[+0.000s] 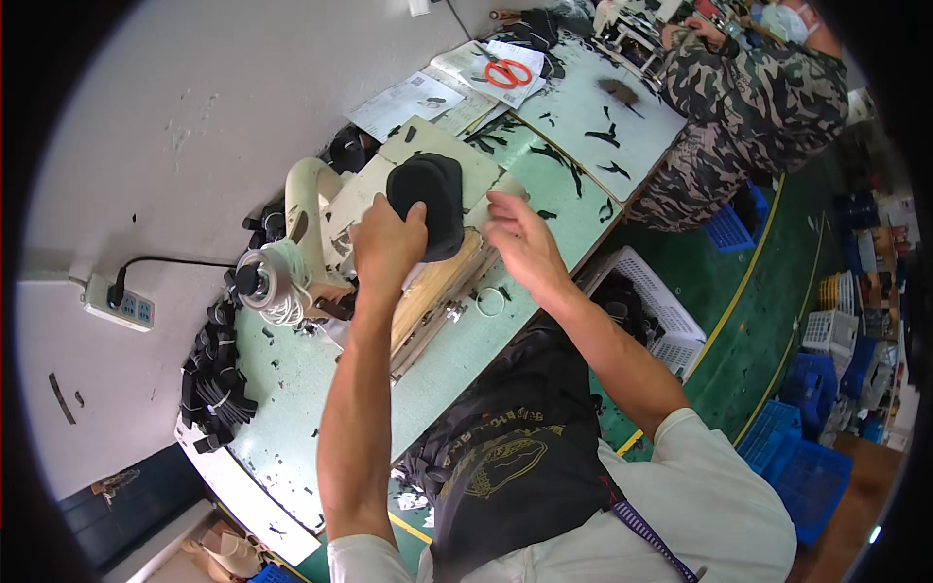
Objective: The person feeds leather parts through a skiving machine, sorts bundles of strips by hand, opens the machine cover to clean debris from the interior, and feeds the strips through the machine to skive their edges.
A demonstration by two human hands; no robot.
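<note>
My left hand (387, 241) grips the lower left edge of a flat black pad (428, 209) with rounded corners, its thumb on top. The pad looks like more than one layer; its exact kind does not show. It is held over the cream bed of a machine (413, 138). To the right, apart from the pad, my right hand (523, 241) is open with fingers bent, a little blurred. Left of the pad stands the machine's curved cream arm (307, 199), with a wheel (255, 281) and coiled white cord (284, 309). A worn wooden edge (437, 296) fronts the bed.
Bundled black pieces (216, 379) line the table's left side by a wall socket (121, 303). Orange-handled scissors (507, 74) lie on papers at the back. A co-worker in camouflage clothing (748, 107) sits far right. A white crate (646, 296) stands beside the table.
</note>
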